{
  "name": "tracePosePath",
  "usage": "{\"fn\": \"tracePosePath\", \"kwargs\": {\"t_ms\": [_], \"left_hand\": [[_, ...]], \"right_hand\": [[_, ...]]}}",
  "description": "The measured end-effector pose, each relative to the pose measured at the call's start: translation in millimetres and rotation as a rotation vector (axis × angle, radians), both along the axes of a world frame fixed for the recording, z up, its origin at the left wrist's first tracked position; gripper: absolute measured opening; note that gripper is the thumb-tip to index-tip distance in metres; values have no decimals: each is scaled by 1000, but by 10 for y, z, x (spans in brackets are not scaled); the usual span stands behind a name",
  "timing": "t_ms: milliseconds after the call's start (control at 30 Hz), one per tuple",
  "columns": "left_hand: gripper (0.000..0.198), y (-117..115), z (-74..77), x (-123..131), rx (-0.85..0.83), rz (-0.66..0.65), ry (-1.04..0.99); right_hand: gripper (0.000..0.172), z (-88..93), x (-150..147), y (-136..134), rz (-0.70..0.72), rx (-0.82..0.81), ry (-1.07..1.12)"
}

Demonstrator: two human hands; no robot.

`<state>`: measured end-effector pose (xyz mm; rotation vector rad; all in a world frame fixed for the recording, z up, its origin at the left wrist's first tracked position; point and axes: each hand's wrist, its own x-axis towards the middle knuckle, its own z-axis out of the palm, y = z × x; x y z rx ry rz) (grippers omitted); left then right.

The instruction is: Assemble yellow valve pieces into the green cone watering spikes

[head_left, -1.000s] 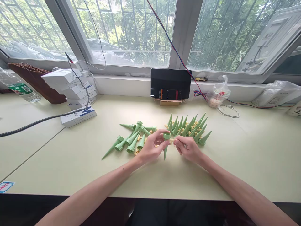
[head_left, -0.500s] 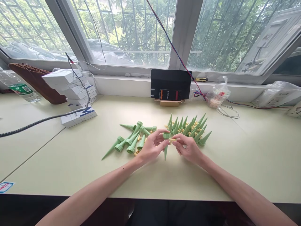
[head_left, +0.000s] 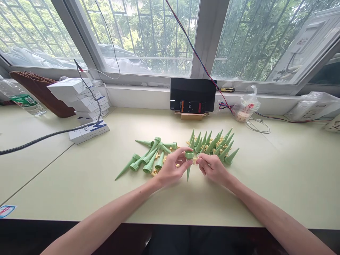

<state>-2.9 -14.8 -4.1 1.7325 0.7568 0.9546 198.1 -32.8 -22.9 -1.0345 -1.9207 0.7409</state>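
Note:
Between the thumb and fingers of my left hand [head_left: 172, 167] is a green plant watering spike [head_left: 189, 155], its wide ribbed cap up and its point down. My right hand [head_left: 214, 169] pinches a small pale-yellow valve [head_left: 195, 160] against the spike's side, just under the cap. Fingertips hide how far the valve sits in the spike. Left of my hands lies a loose pile of green spikes [head_left: 150, 159], with yellow valves partly under them. Beyond my right hand, several spikes [head_left: 212, 143] stand point up in a close group, with yellow valves among them.
A phone [head_left: 192, 107] showing a timer leans on a black tablet [head_left: 176, 90] at the back. White boxes [head_left: 89, 131] and a plastic bottle [head_left: 29, 102] stand at left. A bagged item [head_left: 245, 109] and a white cable [head_left: 259, 126] lie back right. A dark cable [head_left: 50, 135] crosses the left side.
The held spike's cap has shifted slightly right and down, with my left hand following. My right hand keeps its pinch on the valve, almost in place.

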Motion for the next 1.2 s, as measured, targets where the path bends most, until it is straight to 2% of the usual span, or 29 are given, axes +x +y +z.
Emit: {"fn": "tracePosePath", "kwargs": {"t_ms": [300,500,700,933,1067,1200], "left_hand": [[33,17,23,10,-178,-39,-110],[36,16,19,8,-181,-38,-105],[35,8,2,-3,-75,-18,-37],[35,9,-12,-1,-33,-27,-19],[35,11,-28,0,-43,-31,-27],[35,16,-26,6,-121,-37,-66]], "right_hand": [[21,7,-22,-20,-1,-43,74],[14,13,-21,-23,10,-20,95],[18,15,-11,-19,23,-26,72],[34,-10,9,-2,15,9,9],[35,-14,10,-2,17,13,5],[31,3,1,-13,8,5,22]]}}
